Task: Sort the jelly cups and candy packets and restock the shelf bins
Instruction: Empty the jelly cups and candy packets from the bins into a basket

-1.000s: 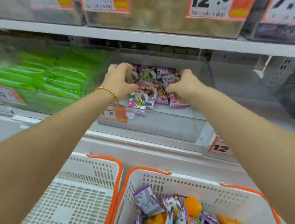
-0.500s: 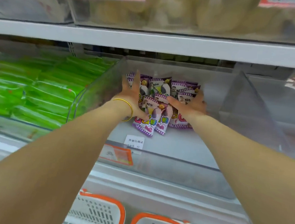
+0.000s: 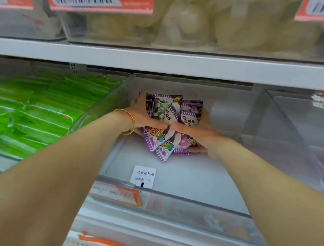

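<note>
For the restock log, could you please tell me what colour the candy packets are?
The candy packets are purple and white; head view.

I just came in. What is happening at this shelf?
A person is restocking. The left hand and the right hand reach into a clear bin and hold a bunch of purple candy packets between them, thumbs across its front. Green packets lie to the left of the bin.
</note>
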`<state>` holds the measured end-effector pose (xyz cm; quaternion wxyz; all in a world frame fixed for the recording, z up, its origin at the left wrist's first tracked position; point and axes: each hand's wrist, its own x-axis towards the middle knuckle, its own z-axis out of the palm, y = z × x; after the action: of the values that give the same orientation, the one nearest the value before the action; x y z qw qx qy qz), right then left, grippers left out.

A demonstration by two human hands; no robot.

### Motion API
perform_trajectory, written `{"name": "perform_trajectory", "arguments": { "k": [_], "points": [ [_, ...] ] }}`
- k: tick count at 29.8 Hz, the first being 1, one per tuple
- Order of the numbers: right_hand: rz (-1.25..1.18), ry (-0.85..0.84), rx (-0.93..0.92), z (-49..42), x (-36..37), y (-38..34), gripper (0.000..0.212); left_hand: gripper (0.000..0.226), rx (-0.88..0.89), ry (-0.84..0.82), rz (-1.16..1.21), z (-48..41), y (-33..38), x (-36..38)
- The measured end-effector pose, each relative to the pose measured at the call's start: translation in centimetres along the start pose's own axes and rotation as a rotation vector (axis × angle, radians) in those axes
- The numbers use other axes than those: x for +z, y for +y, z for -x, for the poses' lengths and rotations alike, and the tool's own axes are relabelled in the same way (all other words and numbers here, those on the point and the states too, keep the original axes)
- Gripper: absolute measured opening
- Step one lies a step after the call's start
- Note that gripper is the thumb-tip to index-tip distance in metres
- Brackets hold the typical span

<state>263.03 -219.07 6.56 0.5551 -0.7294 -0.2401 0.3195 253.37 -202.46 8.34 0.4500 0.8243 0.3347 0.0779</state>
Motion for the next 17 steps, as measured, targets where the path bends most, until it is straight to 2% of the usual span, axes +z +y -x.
{"name": "perform_trajectory", "arguments": {
  "k": [2,4,6,8,11,13,16,17],
  "points": [
    [-0.013,-0.011,0.003,0.1,0.0,0.0,0.076,0.123,-0.014,-0.053,0.027,0.2,0.2,0.0],
    [-0.043,-0.037,0.023,0.0,-0.1,0.1,0.071,0.119,-0.021,-0.099,0.055,0.5,0.4,0.0],
    [-0.091,-0.075,0.046,-0.1,-0.3,0.4,0.059,0.102,-0.014,-0.145,0.092,0.6,0.5,-0.1],
    [-0.122,-0.099,0.045,0.0,-0.4,0.6,0.067,0.084,-0.008,-0.200,0.117,0.8,0.7,-0.3],
    [-0.152,-0.106,0.040,0.0,-0.4,0.9,0.073,0.078,-0.024,-0.234,0.152,1.0,0.3,-0.2],
    [-0.172,-0.084,0.031,0.0,-0.2,1.0,0.074,0.091,-0.021,-0.171,0.149,1.0,0.1,0.1],
    [-0.205,-0.041,0.002,-0.2,0.0,1.2,0.074,0.135,-0.018,-0.067,0.102,0.7,-0.4,0.1],
    [-0.211,-0.038,-0.002,-0.2,0.0,1.2,0.073,0.136,-0.022,-0.067,0.114,0.6,-0.4,0.2]
  ]
}}
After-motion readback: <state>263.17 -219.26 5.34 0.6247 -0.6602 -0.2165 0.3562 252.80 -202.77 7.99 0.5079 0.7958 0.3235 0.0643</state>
